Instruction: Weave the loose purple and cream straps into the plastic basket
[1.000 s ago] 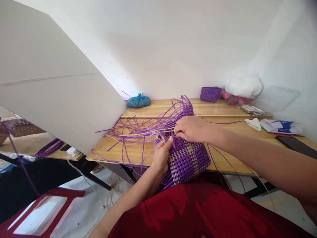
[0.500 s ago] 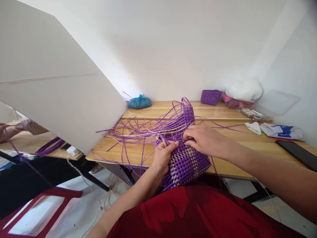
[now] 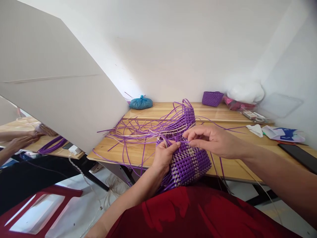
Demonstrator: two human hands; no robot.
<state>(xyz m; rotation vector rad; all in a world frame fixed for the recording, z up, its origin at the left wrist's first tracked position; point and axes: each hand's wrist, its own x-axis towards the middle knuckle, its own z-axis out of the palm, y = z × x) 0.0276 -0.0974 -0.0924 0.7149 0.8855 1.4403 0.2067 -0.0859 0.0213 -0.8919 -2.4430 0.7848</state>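
A half-woven basket (image 3: 188,165) of purple and cream plastic strips rests against my lap at the table's front edge. My left hand (image 3: 164,153) is closed on its rim, the thumb pressing near the top edge. Above the basket's right side, my right hand (image 3: 206,140) pinches a thin purple strip (image 3: 184,141) that runs across to the left thumb. Many loose purple and cream strips (image 3: 138,134) fan out from the basket over the table to the left. Part of the weave behind my hands is hidden.
On the wooden table (image 3: 230,138) are a blue tied bag (image 3: 141,102), a small purple basket (image 3: 212,98), a white bundle (image 3: 246,92), a plastic packet (image 3: 284,134) and a black phone (image 3: 298,156). Left of the partition (image 3: 61,66), another person's hands (image 3: 21,143) work beside a purple coil (image 3: 51,145).
My right hand has drawn slightly back to the right from the basket rim, with the purple strip now stretched between the hands. The other person's hands have shifted.
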